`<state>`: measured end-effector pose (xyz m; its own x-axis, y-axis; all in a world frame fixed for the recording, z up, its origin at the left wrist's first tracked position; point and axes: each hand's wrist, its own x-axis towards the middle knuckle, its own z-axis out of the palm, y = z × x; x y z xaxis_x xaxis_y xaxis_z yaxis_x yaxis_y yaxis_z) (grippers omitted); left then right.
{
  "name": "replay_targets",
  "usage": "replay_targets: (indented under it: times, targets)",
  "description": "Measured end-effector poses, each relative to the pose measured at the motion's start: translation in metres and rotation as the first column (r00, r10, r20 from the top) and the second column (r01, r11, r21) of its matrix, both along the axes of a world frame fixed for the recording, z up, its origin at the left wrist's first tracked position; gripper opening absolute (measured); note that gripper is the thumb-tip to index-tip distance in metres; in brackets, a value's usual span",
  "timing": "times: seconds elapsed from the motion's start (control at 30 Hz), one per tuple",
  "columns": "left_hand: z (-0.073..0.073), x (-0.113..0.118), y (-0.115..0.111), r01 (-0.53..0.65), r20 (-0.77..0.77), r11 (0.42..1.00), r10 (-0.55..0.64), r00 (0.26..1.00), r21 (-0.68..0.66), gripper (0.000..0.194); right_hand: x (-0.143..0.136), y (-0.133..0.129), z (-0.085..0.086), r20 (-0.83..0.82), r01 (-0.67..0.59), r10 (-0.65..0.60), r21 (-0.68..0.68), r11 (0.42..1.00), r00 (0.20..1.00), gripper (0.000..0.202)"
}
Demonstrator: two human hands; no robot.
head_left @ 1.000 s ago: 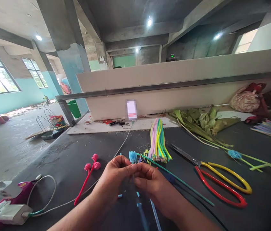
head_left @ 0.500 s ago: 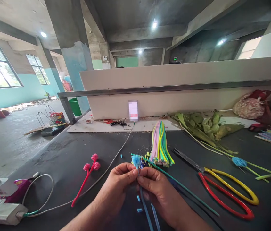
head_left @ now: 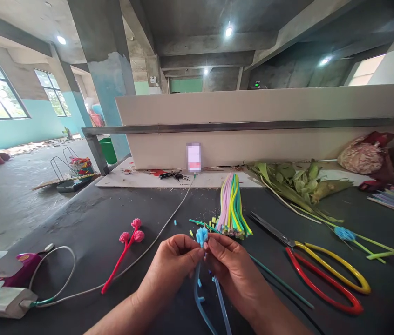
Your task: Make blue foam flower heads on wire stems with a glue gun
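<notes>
Between my fingertips is a small light-blue pipe-cleaner flower (head_left: 201, 236), its looped head upright. My left hand (head_left: 174, 263) pinches its base from the left, with thumb and forefinger closed. From the right, my right hand (head_left: 231, 265) pinches close under the same head. Two blue pipe-cleaner strands (head_left: 199, 293) hang below toward the table's front edge. Just beyond my hands lies a bundle of pink, yellow and green pipe cleaners (head_left: 232, 207). A long dark-green stem (head_left: 281, 281) runs behind my right hand.
Large scissors (head_left: 293, 244) with red and yellow handles lie at right. A red pipe-cleaner sprig (head_left: 127, 246) lies at left, near a white cable (head_left: 162, 232) and a power strip (head_left: 11, 284). Dry leaves (head_left: 298, 184), a blue flower on green stems (head_left: 345, 234) and keys (head_left: 174, 176) lie farther back.
The blue flower has turned, so its looped head shows more clearly. My right fingers have risen slightly beside it, and the two hanging strands now spread farther apart.
</notes>
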<state>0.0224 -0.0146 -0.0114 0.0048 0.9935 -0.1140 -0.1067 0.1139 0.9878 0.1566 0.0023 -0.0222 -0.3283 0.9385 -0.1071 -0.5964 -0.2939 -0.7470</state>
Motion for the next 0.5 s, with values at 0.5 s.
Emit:
replay_targets:
  times: [0.5]
  targets:
    - [-0.0059, -0.0002, -0.0024, 0.098, 0.057, 0.995, -0.097, 0.994, -0.017, 0.031, -0.0026, -0.0005, 0.0012, -0.028, -0.078, 0.076, -0.043, 0.996, 0.997, 0.014]
